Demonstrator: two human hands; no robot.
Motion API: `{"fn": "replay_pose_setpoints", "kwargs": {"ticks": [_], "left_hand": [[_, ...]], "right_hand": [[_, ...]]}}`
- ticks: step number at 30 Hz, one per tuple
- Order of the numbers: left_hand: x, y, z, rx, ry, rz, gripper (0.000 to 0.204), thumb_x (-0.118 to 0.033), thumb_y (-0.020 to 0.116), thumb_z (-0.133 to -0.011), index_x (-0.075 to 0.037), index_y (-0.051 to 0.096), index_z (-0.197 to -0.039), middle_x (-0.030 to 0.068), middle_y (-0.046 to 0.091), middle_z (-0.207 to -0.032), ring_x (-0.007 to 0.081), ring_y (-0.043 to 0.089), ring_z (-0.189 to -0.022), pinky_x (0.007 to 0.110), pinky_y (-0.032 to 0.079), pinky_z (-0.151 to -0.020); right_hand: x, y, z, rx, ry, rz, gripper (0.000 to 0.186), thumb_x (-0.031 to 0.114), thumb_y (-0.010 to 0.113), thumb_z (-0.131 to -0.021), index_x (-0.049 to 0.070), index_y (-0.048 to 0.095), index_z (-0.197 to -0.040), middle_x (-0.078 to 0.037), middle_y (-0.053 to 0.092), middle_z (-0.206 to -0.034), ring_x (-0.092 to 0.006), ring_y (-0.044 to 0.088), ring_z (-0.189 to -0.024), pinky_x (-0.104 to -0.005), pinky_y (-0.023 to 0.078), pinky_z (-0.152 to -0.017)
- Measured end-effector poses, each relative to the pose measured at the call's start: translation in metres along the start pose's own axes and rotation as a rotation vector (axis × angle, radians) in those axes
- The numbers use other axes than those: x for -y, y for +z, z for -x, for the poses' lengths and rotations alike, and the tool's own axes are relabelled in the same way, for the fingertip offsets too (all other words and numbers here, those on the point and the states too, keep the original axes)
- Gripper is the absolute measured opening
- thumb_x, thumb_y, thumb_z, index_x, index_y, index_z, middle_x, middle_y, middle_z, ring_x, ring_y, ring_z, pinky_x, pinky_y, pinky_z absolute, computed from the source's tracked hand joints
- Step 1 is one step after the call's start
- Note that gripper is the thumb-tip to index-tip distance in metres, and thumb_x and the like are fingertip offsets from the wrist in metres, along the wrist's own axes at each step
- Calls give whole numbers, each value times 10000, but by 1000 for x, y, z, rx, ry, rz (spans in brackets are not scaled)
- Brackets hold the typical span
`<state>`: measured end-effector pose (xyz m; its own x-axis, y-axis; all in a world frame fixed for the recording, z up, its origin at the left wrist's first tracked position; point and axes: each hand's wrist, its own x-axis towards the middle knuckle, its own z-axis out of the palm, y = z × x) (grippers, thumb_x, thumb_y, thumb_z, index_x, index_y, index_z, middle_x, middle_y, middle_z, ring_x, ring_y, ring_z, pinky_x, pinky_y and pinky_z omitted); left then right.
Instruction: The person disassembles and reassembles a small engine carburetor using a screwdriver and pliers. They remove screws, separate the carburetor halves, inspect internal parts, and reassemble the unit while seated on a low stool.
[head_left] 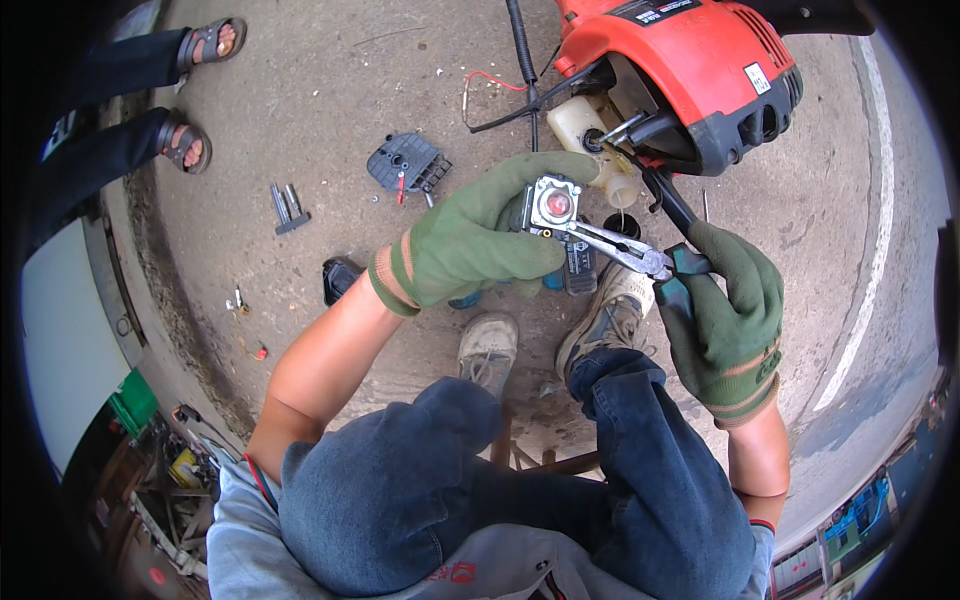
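Note:
My left hand (480, 225), in a green knit glove, grips a small carburetor (556, 200) between thumb and fingers. The carburetor's square metal face with a round reddish bulb is turned up. In my right hand (730, 325), gloved the same way, are long-nose pliers (655, 264) with dark green handles. Their jaws reach left to the carburetor's lower edge; whether they pinch anything there I cannot make out. Just beyond my hands lies a red and black small engine (675, 75) with a whitish plastic fuel tank (577, 125) at its side.
On the concrete lie a dark plastic cover (408, 162), a part with metal pins (289, 208) and small screws. A blue and black power tool (580, 270) sits below my hands, partly hidden. Another person's sandalled feet (185, 142) stand at the far left. A black cable (522, 45) runs beside the engine.

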<state>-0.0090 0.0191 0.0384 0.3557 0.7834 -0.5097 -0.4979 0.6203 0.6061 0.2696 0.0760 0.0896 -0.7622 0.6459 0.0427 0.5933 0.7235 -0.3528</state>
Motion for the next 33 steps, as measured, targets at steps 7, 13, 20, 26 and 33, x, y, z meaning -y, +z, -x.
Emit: {"fn": "replay_pose_setpoints", "kwargs": {"ticks": [7, 13, 20, 26, 33], "left_hand": [[2, 0, 1, -61, 6, -91, 771, 19, 747, -797, -55, 466, -1511, 34, 652, -960, 102, 632, -653, 240, 513, -540], [-4, 2, 0, -83, -37, -100, 724, 5, 745, -793, -47, 503, -1473, 9, 638, -906, 75, 587, -560, 221, 485, -470], [-5, 5, -1, -93, -70, -104, 702, -10, 736, -803, -45, 509, -1467, 2, 620, -849, 79, 572, -534, 223, 460, -452], [-6, 8, -1, -116, -68, -97, 692, -9, 732, -808, -46, 514, -1464, 8, 624, -847, 81, 573, -546, 224, 453, -454], [-4, 8, -4, -114, -74, -107, 678, -19, 735, -821, -50, 522, -1463, 20, 643, -872, 79, 583, -583, 213, 457, -466]], "right_hand": [[-10, 7, 2, 76, -23, -187, 321, 126, 828, -704, 30, 693, -979, -139, 623, -1192, -343, 621, -1024, -460, 501, -859], [-5, 12, 3, 33, 2, -195, 301, 112, 833, -702, 42, 701, -964, -133, 623, -1141, -332, 621, -957, -447, 503, -808], [-7, 17, 8, 25, 19, -282, 311, 116, 839, -708, 32, 694, -970, -132, 619, -1111, -324, 617, -923, -442, 493, -758], [-2, 18, 8, -22, 9, -128, 300, 115, 840, -705, 32, 704, -960, -130, 625, -1086, -331, 625, -914, -446, 505, -765], [-5, 24, 13, -26, 44, -225, 298, 110, 838, -697, 35, 696, -947, -127, 625, -1092, -328, 627, -918, -442, 500, -770]]}}
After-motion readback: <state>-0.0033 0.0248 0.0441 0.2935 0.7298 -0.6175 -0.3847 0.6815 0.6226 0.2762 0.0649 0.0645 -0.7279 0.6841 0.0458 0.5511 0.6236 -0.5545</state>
